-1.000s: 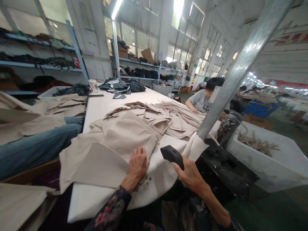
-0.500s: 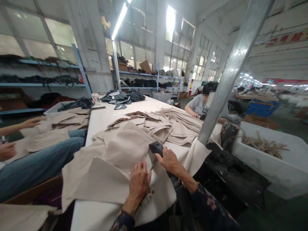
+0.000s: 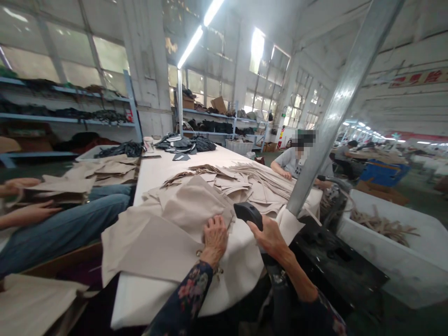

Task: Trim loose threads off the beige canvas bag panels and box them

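My left hand (image 3: 215,238) lies on beige fabric pieces (image 3: 191,203) on the white table (image 3: 154,172), its fingers spread a little and pressing on the cloth near its right edge. Small brass-coloured metal parts (image 3: 219,271) show beside my left wrist. My right hand (image 3: 271,235) is wrapped round a black tool (image 3: 248,213), whose rounded head points up and left, just off the fabric's edge. A dark hose or arm runs down below my right hand.
A metal post (image 3: 329,116) rises at the table's right side, by a black box (image 3: 336,261) and a white bin (image 3: 395,252) of strips. A seated person (image 3: 296,158) works across the table. Another person's hands (image 3: 31,210) hold beige pieces at the left.
My left hand has moved up and right onto the fabric. My right hand and the black tool have shifted right, away from it. The person at the left now holds beige pieces.
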`<act>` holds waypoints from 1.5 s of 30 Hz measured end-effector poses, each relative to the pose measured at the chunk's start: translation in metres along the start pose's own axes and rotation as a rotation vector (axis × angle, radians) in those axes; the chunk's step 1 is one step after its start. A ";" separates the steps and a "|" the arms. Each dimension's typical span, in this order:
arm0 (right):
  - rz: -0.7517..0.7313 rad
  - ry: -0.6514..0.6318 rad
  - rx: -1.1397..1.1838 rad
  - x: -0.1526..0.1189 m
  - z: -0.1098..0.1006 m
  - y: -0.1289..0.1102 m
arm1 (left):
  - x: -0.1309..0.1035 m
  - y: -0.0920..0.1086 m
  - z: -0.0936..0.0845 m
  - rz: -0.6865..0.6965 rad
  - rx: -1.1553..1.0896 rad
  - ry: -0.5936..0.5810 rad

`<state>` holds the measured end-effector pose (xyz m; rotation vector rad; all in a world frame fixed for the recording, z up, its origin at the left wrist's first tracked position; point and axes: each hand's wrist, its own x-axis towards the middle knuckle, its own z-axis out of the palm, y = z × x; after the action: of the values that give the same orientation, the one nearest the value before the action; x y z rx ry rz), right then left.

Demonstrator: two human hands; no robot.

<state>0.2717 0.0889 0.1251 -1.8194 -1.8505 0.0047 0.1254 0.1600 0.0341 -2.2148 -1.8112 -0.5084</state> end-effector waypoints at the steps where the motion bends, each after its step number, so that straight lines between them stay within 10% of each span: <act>1: 0.009 0.007 0.015 -0.010 -0.007 0.004 | 0.004 0.002 0.002 -0.013 -0.009 -0.004; 12: 0.046 -0.017 0.134 -0.085 -0.023 0.017 | 0.007 -0.031 0.004 -0.023 -0.061 -0.110; 25: 0.105 0.028 0.258 -0.102 -0.028 0.031 | 0.012 0.016 0.011 -0.139 -0.207 -0.042; 31: 0.139 -0.045 0.291 -0.085 -0.008 0.047 | 0.025 -0.029 -0.010 -0.088 -0.431 -0.002; 34: 0.103 -0.111 0.341 -0.075 -0.001 0.041 | 0.018 -0.065 -0.033 -0.180 -0.934 0.017; 38: -0.066 -0.182 0.416 -0.060 0.003 0.012 | -0.008 -0.103 -0.058 -0.582 -1.724 0.095; 45: -0.342 -0.267 0.431 -0.042 0.002 -0.060 | -0.066 -0.135 -0.085 -0.783 -1.871 0.208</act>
<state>0.2131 0.0454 0.1302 -1.2432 -2.1213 0.5032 -0.0283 0.0960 0.0795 -1.3644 -2.1470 -3.4247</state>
